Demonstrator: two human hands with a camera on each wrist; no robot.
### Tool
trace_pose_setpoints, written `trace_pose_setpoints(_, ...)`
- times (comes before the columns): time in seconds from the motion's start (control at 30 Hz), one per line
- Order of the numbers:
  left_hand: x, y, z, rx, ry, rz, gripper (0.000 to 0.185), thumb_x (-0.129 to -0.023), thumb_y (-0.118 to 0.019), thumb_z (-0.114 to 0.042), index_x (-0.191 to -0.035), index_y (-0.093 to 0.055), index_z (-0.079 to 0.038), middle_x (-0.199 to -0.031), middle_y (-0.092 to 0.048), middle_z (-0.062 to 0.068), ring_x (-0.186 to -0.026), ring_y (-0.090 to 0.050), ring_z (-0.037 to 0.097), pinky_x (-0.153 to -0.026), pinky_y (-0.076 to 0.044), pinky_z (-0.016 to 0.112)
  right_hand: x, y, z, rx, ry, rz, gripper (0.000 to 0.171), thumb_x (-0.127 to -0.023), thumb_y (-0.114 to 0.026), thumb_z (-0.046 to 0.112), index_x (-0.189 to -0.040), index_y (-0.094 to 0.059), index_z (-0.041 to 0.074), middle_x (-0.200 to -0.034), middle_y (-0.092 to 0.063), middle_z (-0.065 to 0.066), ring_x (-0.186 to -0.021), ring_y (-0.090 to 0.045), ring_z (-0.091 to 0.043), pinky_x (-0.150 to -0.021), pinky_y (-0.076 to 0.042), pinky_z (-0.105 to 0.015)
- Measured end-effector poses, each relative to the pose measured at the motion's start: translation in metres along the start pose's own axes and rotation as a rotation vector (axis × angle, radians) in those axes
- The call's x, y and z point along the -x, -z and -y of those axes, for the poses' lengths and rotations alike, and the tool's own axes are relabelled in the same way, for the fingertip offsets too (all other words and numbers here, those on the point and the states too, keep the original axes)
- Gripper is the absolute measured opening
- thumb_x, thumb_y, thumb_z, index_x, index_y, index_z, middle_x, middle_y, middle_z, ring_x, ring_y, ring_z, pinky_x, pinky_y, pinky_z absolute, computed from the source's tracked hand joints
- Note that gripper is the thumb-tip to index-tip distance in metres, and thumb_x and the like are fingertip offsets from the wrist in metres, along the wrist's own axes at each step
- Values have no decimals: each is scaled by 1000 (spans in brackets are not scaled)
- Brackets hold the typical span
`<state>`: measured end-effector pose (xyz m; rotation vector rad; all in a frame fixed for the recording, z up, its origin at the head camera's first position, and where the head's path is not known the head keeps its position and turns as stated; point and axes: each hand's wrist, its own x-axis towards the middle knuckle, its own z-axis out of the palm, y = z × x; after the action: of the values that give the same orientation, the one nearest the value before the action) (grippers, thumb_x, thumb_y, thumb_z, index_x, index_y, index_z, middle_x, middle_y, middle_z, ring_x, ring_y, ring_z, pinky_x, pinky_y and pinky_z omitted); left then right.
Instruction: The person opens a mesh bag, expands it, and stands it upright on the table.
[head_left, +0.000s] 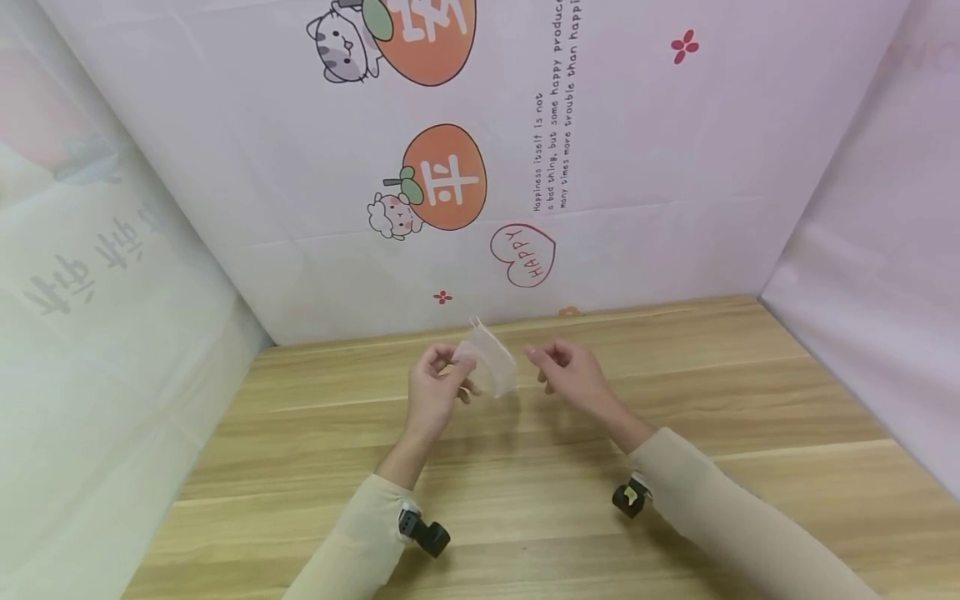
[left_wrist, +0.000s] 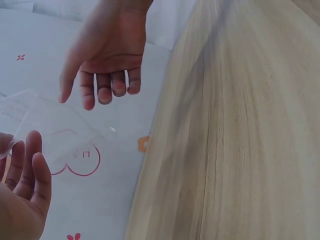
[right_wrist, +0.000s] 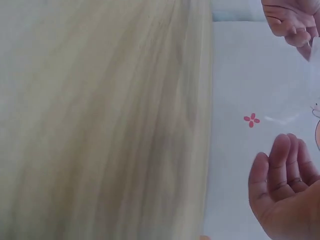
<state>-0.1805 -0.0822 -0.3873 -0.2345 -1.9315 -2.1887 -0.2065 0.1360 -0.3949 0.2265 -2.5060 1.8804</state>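
Note:
My left hand (head_left: 437,385) pinches a small, see-through plastic bag (head_left: 491,362) between thumb and forefinger, up off the table near its back edge. The bag hangs out to the right of that hand, tilted, with thin points at its top. In the left wrist view the sheer bag (left_wrist: 55,120) spreads from the fingertips of the left hand (left_wrist: 27,187). Just right of the bag, apart from it, is my right hand (head_left: 573,375). Its fingers are loosely bent with nothing between them, as the right wrist view of this hand (right_wrist: 285,187) also shows.
A wood-grain table (head_left: 525,500) lies under both hands. Behind it rises a white printed sheet (head_left: 630,150) with orange cartoon fruit and lettering; similar white sheets close off the left (head_left: 112,350) and right sides. Each sleeve carries a small black camera (head_left: 423,533).

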Motion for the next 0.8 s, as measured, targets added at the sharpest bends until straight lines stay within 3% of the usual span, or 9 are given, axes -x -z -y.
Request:
trace_pose_setpoints(0.17, 2, -1, 1, 138, -22, -6, 12, -94, -66, 2, -98, -56, -3, -86, -69, 4, -56, -66, 15, -47, -51, 22, 0, -4, -6, -91, -97, 84, 48, -102, -59, 41, -105, -67, -6, -84, -68, -14, -73, -65, -30, -72, -59, -42)
trace_pose_setpoints(0.27, 3, -2, 1, 196, -19, 0, 12, -95, -65, 1, -98, -56, -6, -86, -69, 3, -58, -68, 15, -49, -52, 23, -1, -7, -7, -220, -178, 146, 51, -103, -57, 42, -107, -65, -8, -85, -71, -12, -72, -67, -21, -75, -59, -43)
trace_pose_setpoints(0.37, 5, -2, 3, 216, -2, -2, 13, -96, -66, -1, -100, -56, -7, -87, -69, 3, -60, -69, 15, -51, -53, 23, -2, -9, -7, -396, -234, 173, 42, -102, -59, 39, -100, -66, -2, -85, -71, -9, -72, -67, -16, -74, -59, -38)
trace_pose_setpoints(0.53, 6, 0, 6, 179, 23, -14, 14, -95, -66, 0, -103, -56, -5, -86, -68, 4, -59, -68, 15, -51, -53, 22, -5, -9, -6, -581, -201, 144, 20, -102, -62, 23, -88, -63, 9, -81, -66, -3, -67, -64, -13, -70, -57, -29)
trace_pose_setpoints(0.8, 8, 2, 5, 56, 94, -70, 14, -91, -68, 0, -100, -58, -3, -87, -66, 7, -56, -66, 16, -49, -52, 23, -7, -6, -8, -577, -113, 70, 15, -99, -65, 14, -86, -64, 7, -79, -66, -3, -67, -63, -13, -67, -57, -27)
